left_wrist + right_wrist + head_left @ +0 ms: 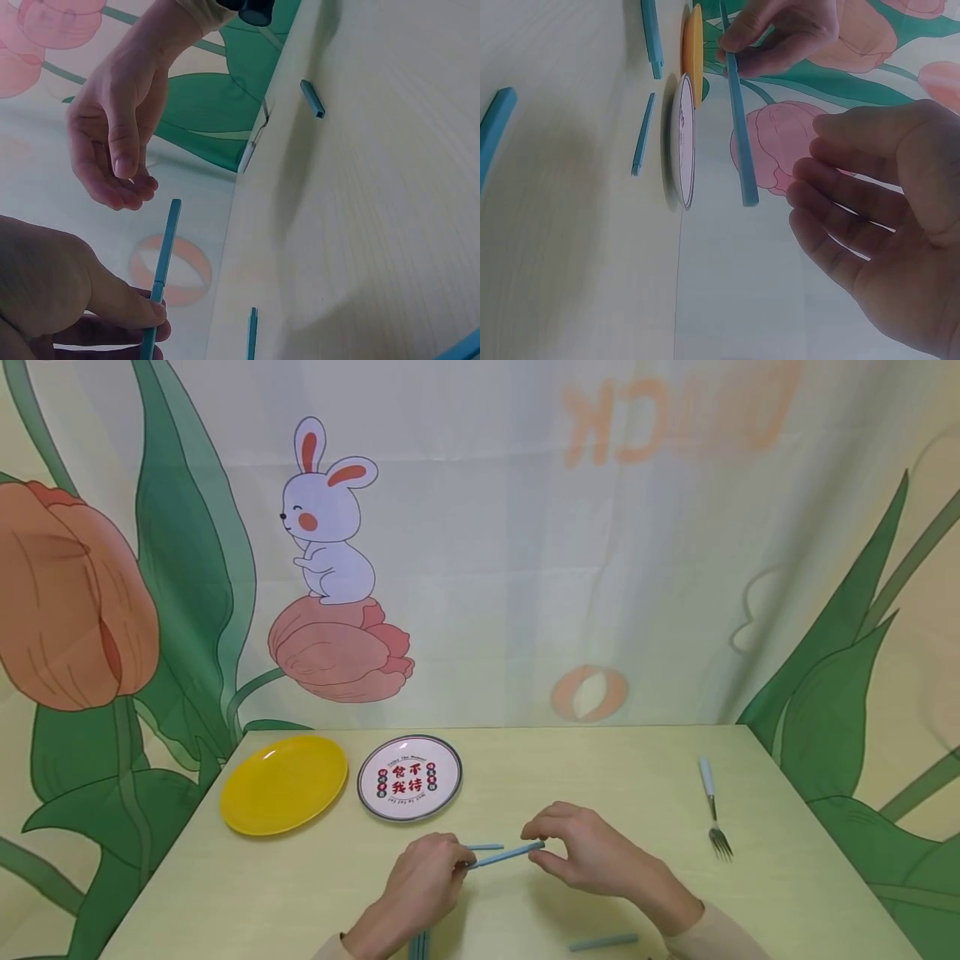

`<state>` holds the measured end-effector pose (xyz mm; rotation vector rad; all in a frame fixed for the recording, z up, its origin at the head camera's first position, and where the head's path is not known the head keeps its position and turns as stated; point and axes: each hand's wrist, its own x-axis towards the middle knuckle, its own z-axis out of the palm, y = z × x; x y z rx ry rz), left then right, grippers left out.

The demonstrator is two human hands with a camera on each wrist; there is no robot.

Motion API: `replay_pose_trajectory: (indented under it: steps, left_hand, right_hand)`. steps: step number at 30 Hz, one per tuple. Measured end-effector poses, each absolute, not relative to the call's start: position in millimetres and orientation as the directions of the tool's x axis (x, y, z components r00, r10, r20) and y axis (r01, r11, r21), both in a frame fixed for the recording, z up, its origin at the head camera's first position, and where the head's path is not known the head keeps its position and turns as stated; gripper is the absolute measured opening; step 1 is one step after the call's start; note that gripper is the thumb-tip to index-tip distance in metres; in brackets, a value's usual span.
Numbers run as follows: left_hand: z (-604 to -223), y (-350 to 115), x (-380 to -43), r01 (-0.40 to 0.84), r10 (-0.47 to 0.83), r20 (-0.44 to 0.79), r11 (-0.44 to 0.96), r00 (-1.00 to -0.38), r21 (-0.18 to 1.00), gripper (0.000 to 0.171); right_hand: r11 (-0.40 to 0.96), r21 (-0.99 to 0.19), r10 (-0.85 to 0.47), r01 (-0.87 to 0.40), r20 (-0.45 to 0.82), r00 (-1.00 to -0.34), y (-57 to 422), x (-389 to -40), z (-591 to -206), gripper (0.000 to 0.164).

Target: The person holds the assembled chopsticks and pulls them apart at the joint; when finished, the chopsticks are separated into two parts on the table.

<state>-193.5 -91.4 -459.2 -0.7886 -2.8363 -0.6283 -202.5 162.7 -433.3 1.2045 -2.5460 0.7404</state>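
My left hand (423, 878) pinches one end of a slim blue chopstick (508, 854) between thumb and fingers, above the table. A joint line crosses the chopstick (165, 255) near the fingertips in the left wrist view. At its other end is my right hand (596, 853), fingers loosely bent; both wrist views show a gap between this hand (885, 195) and the chopstick (742, 146). Beyond the left hand, a short blue piece (487, 847) lies on the table. Another blue piece (603, 942) rests below the right hand, and several blue sticks (420, 947) lie beside the left forearm.
A yellow plate (285, 785) stands at the back left, with a white plate (410, 778) bearing red characters to its right. Over on the right lies a fork (712, 810) with a pale handle. A printed curtain (487, 568) hangs behind the table's far edge.
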Motion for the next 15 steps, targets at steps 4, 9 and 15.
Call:
replay_pose_trajectory:
  steps: [4,9,15]
  left_hand:
    - [-458.1,-89.2,-194.6,0.518,0.468,0.222,0.773,-0.855,0.365,0.011]
    - [-457.4,-87.3,-195.2,0.522,0.474,0.218,0.769,-0.853,0.37,0.011]
    - [-455.9,-84.9,-195.4,0.523,0.476,0.217,0.767,-0.852,0.372,0.01]
  right_hand:
    - [0.541,-0.362,-0.651,-0.759,0.39,-0.651,160.8,-202.3,-434.1,0.017]
    - [0.542,-0.379,-0.651,-0.75,0.375,-0.66,159.2,-202.7,-435.5,0.017]
    - [0.538,-0.358,-0.659,-0.763,0.386,-0.646,158.0,-204.2,-438.5,0.017]
